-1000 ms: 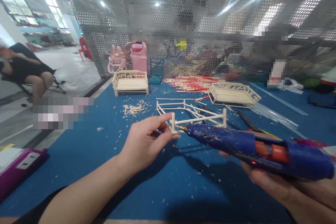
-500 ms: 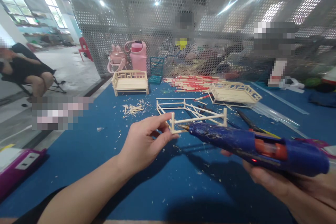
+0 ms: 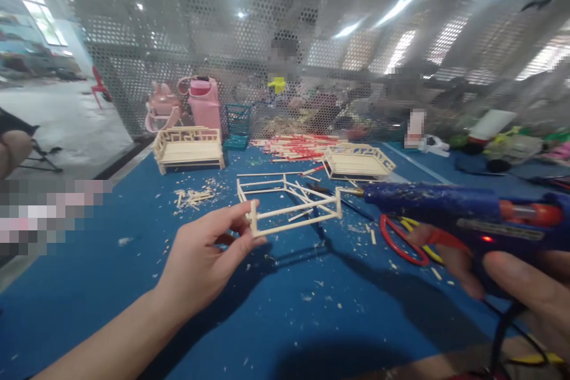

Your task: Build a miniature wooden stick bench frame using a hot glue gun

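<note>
Blue tabletop (image 3: pixel 111 285): left hand (image 3: pixel 202 261) pinches stick frame (image 3: pixel 289 214); right hand (image 3: pixel 512 273), apparently, wraps glue gun (image 3: pixel 458 211).

Pale cream wooden stick frame (image 3: pixel 291 214) against the deep blue worktop (image 3: pixel 312 309), which is flecked with light shavings. Dark blue glue gun (image 3: pixel 463 214), orange at its rear, brass-coloured tip. Red-handled scissors (image 3: pixel 401 243) at its 7 o'clock. Pink bottle (image 3: pixel 203 102) at 11 o'clock.

Right hand (image 3: pixel 512 273) cut off at the edge — people behind mesh (image 3: pixel 312 71) blurred.
</note>
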{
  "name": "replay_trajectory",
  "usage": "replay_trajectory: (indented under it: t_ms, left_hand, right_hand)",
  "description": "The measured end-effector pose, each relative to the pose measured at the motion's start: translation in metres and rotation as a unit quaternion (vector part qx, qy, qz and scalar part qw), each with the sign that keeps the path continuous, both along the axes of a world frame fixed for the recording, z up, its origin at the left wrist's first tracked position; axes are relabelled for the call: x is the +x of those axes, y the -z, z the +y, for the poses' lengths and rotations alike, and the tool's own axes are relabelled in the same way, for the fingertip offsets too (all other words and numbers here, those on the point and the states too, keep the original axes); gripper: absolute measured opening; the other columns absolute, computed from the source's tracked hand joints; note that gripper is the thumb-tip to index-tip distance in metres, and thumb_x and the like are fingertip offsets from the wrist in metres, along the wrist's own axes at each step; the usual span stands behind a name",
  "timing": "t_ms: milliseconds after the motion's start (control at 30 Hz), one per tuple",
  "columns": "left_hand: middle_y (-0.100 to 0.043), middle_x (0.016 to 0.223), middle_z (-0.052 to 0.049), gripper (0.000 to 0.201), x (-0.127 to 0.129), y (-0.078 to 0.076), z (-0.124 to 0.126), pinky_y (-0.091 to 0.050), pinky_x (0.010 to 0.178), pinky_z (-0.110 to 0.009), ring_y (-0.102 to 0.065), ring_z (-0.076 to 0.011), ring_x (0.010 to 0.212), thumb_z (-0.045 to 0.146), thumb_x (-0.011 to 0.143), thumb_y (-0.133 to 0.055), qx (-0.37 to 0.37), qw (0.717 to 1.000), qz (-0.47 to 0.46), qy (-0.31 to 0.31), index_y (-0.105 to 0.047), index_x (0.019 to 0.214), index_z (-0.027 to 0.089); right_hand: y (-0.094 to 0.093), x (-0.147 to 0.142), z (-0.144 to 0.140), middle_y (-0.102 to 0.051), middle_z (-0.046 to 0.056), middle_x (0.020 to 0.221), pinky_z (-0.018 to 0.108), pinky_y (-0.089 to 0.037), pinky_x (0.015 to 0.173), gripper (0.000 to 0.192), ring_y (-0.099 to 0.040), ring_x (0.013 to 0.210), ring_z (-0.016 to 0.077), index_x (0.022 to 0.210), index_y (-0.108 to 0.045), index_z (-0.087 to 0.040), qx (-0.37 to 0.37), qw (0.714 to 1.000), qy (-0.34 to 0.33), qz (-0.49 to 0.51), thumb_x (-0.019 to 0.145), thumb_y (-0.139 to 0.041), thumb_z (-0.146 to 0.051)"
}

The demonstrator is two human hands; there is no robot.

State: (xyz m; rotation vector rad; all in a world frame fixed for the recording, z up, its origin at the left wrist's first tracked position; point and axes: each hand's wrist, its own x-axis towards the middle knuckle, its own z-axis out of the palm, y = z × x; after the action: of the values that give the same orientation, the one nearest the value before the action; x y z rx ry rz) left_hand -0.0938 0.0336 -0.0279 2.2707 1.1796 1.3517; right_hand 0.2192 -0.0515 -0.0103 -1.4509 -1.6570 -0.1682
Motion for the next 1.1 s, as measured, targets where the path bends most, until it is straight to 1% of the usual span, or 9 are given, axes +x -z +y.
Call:
replay_trajectory:
  t_ms: [233, 333, 533, 667, 800, 867, 933, 1000, 1100]
  left_hand:
    - [-0.067, 0.066, 0.002, 0.032, -0.001, -0.001, 0.001, -0.051, 0.050, -0.016, -0.056, -0.0074, 0.049, 0.032, 0.076, -0.064, 0.002, 1.000, 0.000, -0.016, -0.069, 0.104, 0.018]
    - [-0.067, 0.065, 0.002, 0.031, -0.001, -0.002, 0.001, -0.052, 0.050, -0.017, -0.057, -0.0086, 0.050, 0.033, 0.075, -0.064, 0.002, 1.000, 0.006, -0.026, -0.069, 0.102, 0.019]
    - [-0.066, 0.064, 0.003, 0.031, -0.002, -0.003, 0.003, -0.052, 0.050, -0.017, -0.056, -0.0077, 0.046, 0.035, 0.075, -0.064, 0.011, 0.999, 0.011, -0.033, -0.069, 0.100, 0.019]
    - [-0.067, 0.066, 0.003, 0.029, -0.003, -0.003, 0.003, -0.052, 0.051, -0.017, -0.057, -0.0075, 0.048, 0.032, 0.075, -0.064, 0.014, 0.999, 0.016, -0.026, -0.069, 0.102, 0.021]
    - [-0.069, 0.071, 0.002, 0.029, -0.003, -0.003, 0.003, -0.053, 0.052, -0.017, -0.060, -0.0082, 0.051, 0.030, 0.075, -0.064, 0.008, 1.000, 0.023, -0.013, -0.068, 0.103, 0.021]
    - [-0.069, 0.071, 0.002, 0.029, -0.003, -0.003, 0.002, -0.053, 0.052, -0.018, -0.060, -0.0086, 0.052, 0.030, 0.075, -0.064, 0.005, 1.000, 0.023, -0.009, -0.068, 0.102, 0.021]
    - [-0.069, 0.071, 0.002, 0.028, -0.002, -0.004, 0.001, -0.054, 0.053, -0.018, -0.061, -0.0091, 0.053, 0.030, 0.076, -0.064, 0.001, 1.000, 0.026, -0.004, -0.068, 0.102, 0.022]
    - [-0.070, 0.072, 0.002, 0.027, -0.002, -0.005, 0.000, -0.054, 0.053, -0.019, -0.062, -0.0098, 0.054, 0.030, 0.077, -0.063, -0.006, 0.999, 0.038, 0.001, -0.068, 0.102, 0.022]
    - [-0.071, 0.075, 0.000, 0.023, -0.005, -0.005, -0.003, -0.053, 0.052, -0.020, -0.063, -0.0110, 0.054, 0.031, 0.078, -0.061, -0.020, 0.998, 0.067, 0.009, -0.068, 0.098, 0.022]
  right_hand:
    - [-0.006, 0.020, 0.047, -0.072, 0.008, 0.086, 0.040, -0.055, 0.059, 0.036, -0.067, 0.075, 0.0302, 0.103, -0.064, -0.025, 0.044, 0.987, 0.111, -0.111, 0.080, -0.048, -0.047]
    - [-0.008, 0.035, 0.101, -0.065, 0.016, 0.112, 0.043, -0.051, 0.080, 0.045, -0.062, 0.100, 0.0330, 0.115, -0.057, -0.014, -0.032, 0.975, 0.123, -0.182, 0.081, -0.044, -0.041]
    - [0.007, 0.048, 0.188, -0.055, 0.019, 0.128, 0.046, -0.047, 0.086, 0.050, -0.056, 0.109, 0.0343, 0.129, -0.046, -0.011, -0.187, 0.931, 0.151, -0.276, 0.081, -0.041, -0.025]
    - [0.022, 0.047, 0.201, -0.056, 0.016, 0.128, 0.041, -0.046, 0.090, 0.048, -0.053, 0.114, 0.0300, 0.126, -0.049, -0.013, -0.230, 0.924, 0.116, -0.283, 0.079, -0.042, -0.018]
    - [0.017, 0.034, 0.189, -0.057, 0.021, 0.124, 0.047, -0.046, 0.085, 0.047, -0.055, 0.109, 0.0353, 0.123, -0.053, -0.010, -0.168, 0.938, 0.169, -0.252, 0.077, -0.045, -0.019]
    - [0.012, 0.017, 0.180, -0.060, 0.019, 0.119, 0.045, -0.044, 0.088, 0.042, -0.055, 0.107, 0.0320, 0.118, -0.057, -0.010, -0.110, 0.958, 0.107, -0.244, 0.079, -0.045, -0.020]
    - [0.009, -0.006, 0.174, -0.065, 0.014, 0.107, 0.040, -0.044, 0.089, 0.032, -0.058, 0.101, 0.0264, 0.106, -0.065, -0.014, -0.107, 0.958, -0.059, -0.260, 0.083, -0.045, -0.022]
    - [0.013, -0.029, 0.171, -0.067, 0.011, 0.097, 0.038, -0.045, 0.086, 0.025, -0.059, 0.093, 0.0235, 0.095, -0.070, -0.017, -0.152, 0.918, -0.233, -0.283, 0.083, -0.048, -0.024]
    - [0.023, -0.054, 0.169, -0.065, 0.011, 0.088, 0.038, -0.045, 0.079, 0.018, -0.058, 0.085, 0.0236, 0.084, -0.072, -0.017, -0.188, 0.881, -0.324, -0.290, 0.081, -0.056, -0.024]
